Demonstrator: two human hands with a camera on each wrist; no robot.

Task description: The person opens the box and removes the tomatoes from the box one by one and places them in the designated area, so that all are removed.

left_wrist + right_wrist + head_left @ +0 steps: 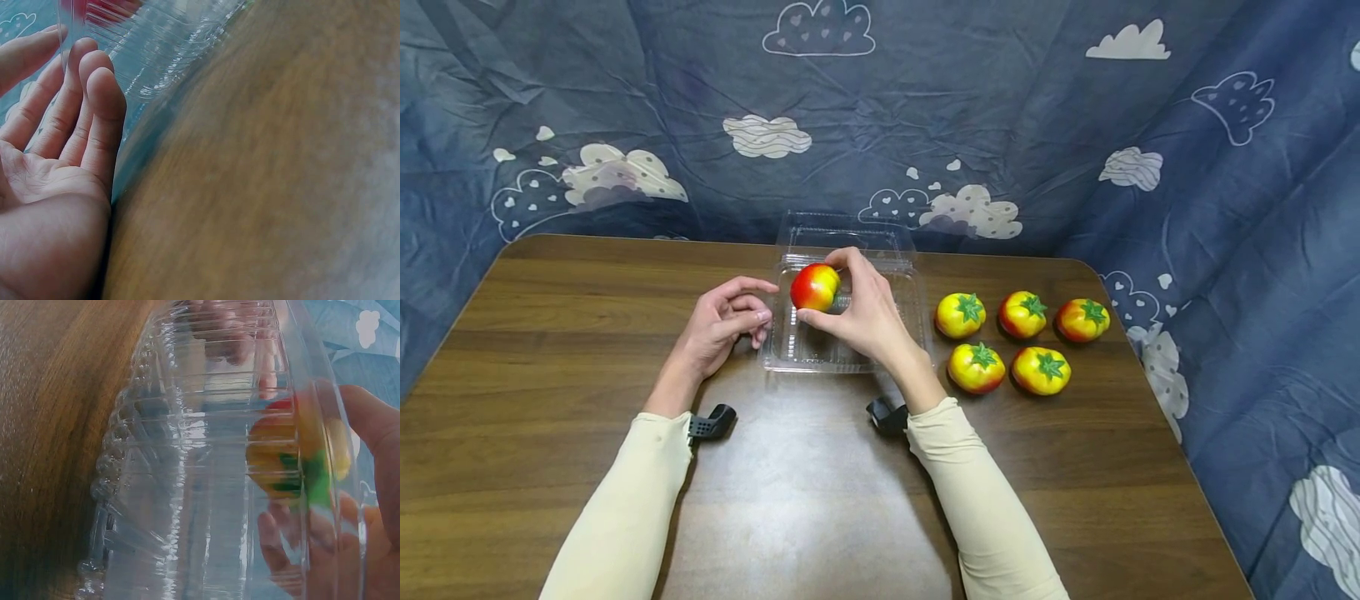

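Note:
My right hand holds a red-and-yellow tomato between thumb and fingers, above the left part of a clear plastic clamshell box. The box lies with its lid raised at the back. Through its wall in the right wrist view, the tomato's green leafy top shows. Beside the box's left edge, my left hand holds nothing; its fingers are loosely bent. In the left wrist view those fingers are close to the box wall, and I cannot tell whether they touch it.
To the right of the box, several matching tomatoes sit in two rows with green tops showing. They rest on a brown wooden table. A blue cloud-patterned cloth hangs behind the table and along its right side.

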